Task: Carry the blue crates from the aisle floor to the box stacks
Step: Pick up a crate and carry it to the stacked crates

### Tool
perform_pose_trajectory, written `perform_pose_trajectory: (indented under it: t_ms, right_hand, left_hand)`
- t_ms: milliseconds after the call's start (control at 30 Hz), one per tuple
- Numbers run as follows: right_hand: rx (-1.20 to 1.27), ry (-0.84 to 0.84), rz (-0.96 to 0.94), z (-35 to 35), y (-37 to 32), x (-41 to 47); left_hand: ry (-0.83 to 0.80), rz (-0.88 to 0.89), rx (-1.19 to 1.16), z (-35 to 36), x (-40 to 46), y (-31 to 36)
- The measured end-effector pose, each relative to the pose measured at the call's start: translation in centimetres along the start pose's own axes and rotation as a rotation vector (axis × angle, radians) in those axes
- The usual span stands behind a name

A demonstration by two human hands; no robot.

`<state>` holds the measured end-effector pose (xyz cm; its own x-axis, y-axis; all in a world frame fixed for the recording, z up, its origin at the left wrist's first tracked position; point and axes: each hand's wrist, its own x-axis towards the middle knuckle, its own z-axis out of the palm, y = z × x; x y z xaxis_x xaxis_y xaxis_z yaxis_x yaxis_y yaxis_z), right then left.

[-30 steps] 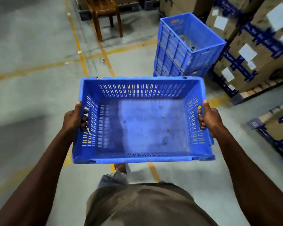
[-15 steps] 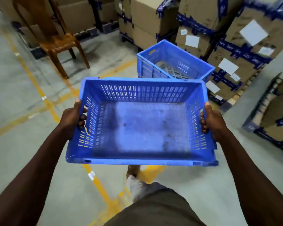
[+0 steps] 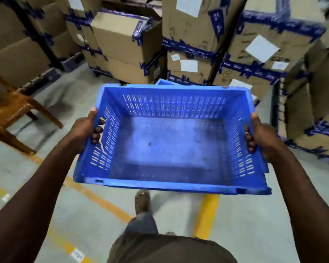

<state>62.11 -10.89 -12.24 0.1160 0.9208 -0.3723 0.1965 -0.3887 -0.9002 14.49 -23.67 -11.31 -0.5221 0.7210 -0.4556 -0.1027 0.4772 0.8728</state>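
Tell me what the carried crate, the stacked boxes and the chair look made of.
Blue crate: moulded plastic by its slotted walls, floor scuffed dull. Boxes: brown corrugated cardboard, matte, sealed with blue tape. Chair: glossy orange-brown, probably varnished wood, possibly plastic.

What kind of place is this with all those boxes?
Probably a warehouse or stockroom. Taped cardboard boxes with white labels are stacked high, yellow floor lines mark the bare concrete aisle, and a person's two hands carry an empty blue crate.

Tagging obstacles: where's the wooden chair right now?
Head view, far left edge: the wooden chair stands on the floor left of the carried blue crate, in front of the cardboard boxes.
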Motion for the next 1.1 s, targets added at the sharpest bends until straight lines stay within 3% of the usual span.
perform_pose_trajectory:
  t_ms: [267, 600, 1100]
  right_hand:
    - [0.054, 0.182, 0.043, 5.1, -4.5, 9.1]
    - [0.084, 0.300, 0.135, 5.6, -9.0, 18.3]
    - [0.052, 0.309, 0.258, 4.2, -5.1, 23.6]
  left_hand:
    - [-0.242, 0.042, 0.105, 5.5, 18.4, 9.5]
    - [-0.406, 0.061, 0.213, 14.3, 31.9, 17.9]
    - [-0.439, -0.042, 0.237, 19.2, 35.6, 16.1]
